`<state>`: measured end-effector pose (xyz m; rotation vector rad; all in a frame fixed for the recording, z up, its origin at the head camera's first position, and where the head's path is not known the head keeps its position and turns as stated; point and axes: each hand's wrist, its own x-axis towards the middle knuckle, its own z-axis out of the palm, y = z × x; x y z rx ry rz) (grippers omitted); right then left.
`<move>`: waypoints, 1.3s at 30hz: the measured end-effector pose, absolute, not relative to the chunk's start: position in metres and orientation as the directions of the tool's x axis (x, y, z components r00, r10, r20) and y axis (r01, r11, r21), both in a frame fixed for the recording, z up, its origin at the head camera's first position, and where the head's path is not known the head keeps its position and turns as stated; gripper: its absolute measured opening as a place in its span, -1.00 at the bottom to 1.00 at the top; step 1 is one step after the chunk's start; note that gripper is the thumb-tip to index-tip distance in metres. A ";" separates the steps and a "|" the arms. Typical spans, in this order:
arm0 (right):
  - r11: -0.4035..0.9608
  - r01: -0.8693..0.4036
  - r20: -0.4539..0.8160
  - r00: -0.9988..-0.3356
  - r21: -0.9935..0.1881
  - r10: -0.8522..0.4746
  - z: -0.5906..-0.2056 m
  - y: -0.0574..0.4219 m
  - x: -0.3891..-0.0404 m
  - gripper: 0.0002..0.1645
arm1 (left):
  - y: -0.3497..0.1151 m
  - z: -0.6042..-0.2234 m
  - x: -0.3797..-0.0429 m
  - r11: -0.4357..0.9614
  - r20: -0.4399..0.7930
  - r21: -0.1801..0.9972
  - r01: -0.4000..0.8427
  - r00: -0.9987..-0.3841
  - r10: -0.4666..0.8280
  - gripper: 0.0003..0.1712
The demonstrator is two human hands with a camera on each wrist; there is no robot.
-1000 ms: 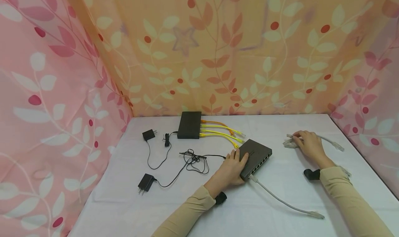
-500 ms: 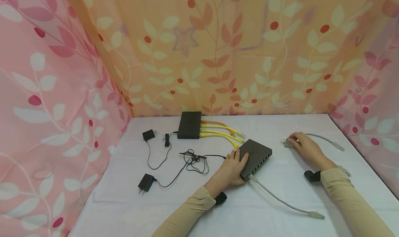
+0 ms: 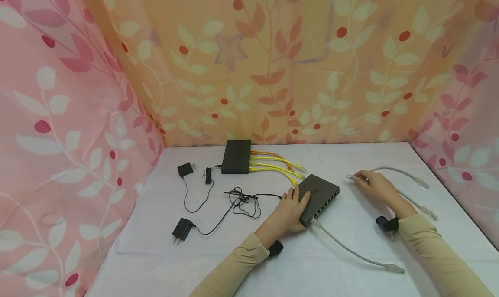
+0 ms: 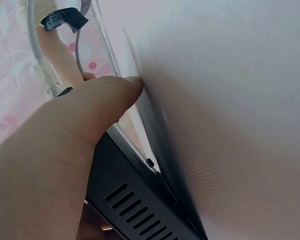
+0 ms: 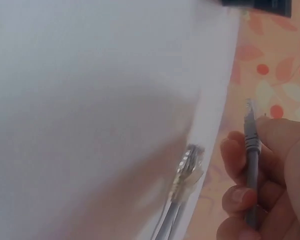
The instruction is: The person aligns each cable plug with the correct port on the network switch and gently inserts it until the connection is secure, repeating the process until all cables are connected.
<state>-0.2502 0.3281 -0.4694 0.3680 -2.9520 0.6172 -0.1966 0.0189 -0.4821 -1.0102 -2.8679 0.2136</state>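
Observation:
My left hand (image 3: 286,211) holds the near left side of a black network switch (image 3: 321,194), with fingers over its top and the thumb (image 4: 102,102) along its side. The switch lies at an angle, its row of ports facing right. A grey network cable (image 3: 352,252) is plugged into the near end of that row. To the right, my right hand (image 3: 378,188) pinches another grey network cable (image 5: 251,142) just behind its clear plug, which points up past the fingertips in the right wrist view. Loose grey plugs (image 5: 187,172) lie beneath this hand.
A second black switch (image 3: 236,157) with yellow and orange cables (image 3: 273,164) stands at the back. Two black power adapters (image 3: 185,169) with thin cords lie at the left. More grey cable ends (image 3: 421,183) lie at the right. Patterned cloth hangs behind and beside the table.
My right hand has moved left and slightly nearer, drawing the pinched grey cable's plug away from the others. The left hand and the switch have stayed in place.

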 end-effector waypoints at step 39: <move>0.716 -0.151 -0.037 -0.970 -0.681 -0.240 -0.458 0.291 -0.210 -0.63 | 0.019 -0.487 -0.198 0.766 0.084 -0.191 0.614 -0.767 0.636 0.18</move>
